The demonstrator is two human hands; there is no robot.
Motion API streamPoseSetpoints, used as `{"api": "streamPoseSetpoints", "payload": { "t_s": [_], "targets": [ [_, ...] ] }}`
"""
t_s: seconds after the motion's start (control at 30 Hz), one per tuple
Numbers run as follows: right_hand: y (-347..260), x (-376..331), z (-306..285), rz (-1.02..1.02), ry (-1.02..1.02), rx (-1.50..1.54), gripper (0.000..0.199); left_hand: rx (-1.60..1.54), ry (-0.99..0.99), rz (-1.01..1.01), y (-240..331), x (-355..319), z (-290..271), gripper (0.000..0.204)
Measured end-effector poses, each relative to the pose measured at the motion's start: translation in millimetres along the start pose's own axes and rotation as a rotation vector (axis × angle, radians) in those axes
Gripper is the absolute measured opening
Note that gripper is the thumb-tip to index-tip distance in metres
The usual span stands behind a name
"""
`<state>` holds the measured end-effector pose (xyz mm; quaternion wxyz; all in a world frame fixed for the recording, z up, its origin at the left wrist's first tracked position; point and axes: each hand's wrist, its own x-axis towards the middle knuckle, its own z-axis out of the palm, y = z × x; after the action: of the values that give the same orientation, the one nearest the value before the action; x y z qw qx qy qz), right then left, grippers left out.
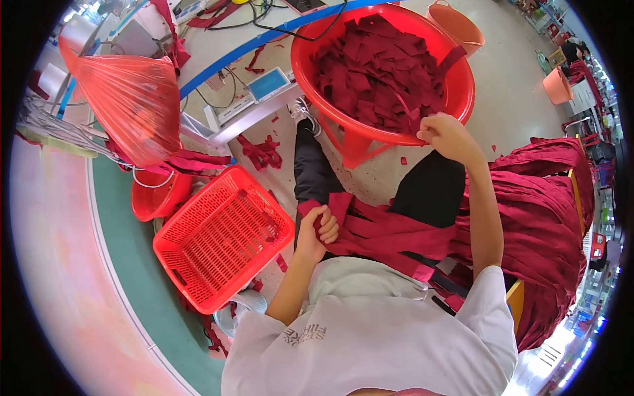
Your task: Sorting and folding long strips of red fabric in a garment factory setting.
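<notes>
Two hands apart. Left hand [318,228] just below centre, curled closed round the end of dark-red strips [409,232], spread over the thighs [429,188] toward 4 o'clock. Right hand [441,135] at 2 o'clock, with fingers bent narrow by the near rim of the red basin [466,92]; no telling whether empty or pinching cloth. Inside the basin, at 1 o'clock, a heap of cut pieces [376,72].

Possible trouble: spilling over the rim, from a knock by the right wrist; sliding of strips off the thighs, from a slackened left-hand hold; tangling with the draped fabric bundle [528,211] at 3 o'clock, from lying so close; loss among floor scraps [261,153] at 10 o'clock, from matching colour.
</notes>
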<state>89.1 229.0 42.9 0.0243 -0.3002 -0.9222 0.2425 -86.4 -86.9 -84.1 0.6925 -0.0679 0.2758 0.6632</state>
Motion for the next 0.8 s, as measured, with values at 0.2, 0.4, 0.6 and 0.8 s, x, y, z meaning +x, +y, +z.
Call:
{"api": "streamPoseSetpoints", "payload": {
  "t_s": [0.2, 0.4, 0.6, 0.8],
  "targets": [
    [-62.5, -55.8, -33.7, -0.449, -0.035, 0.428, 0.013, 0.078, -0.003, -0.021, -2.5, 21.8, 27.6, 0.036],
    [-122.2, -79.1, -32.2, -0.913, -0.350, 0.660, 0.017, 0.044, -0.022, -0.088, -17.7, 27.5, 25.0, 0.038],
    [-153.0, -98.3, 36.8, -0.912, -0.665, 0.702, 0.020, 0.051, -0.117, -0.138, -23.0, 22.3, 45.0, 0.057],
    [-176.2, -128.2, 109.2, -0.687, -0.887, 0.609, 0.028, 0.012, -0.144, -0.094, -13.4, 32.9, 60.7, 0.070]
  ]
}}
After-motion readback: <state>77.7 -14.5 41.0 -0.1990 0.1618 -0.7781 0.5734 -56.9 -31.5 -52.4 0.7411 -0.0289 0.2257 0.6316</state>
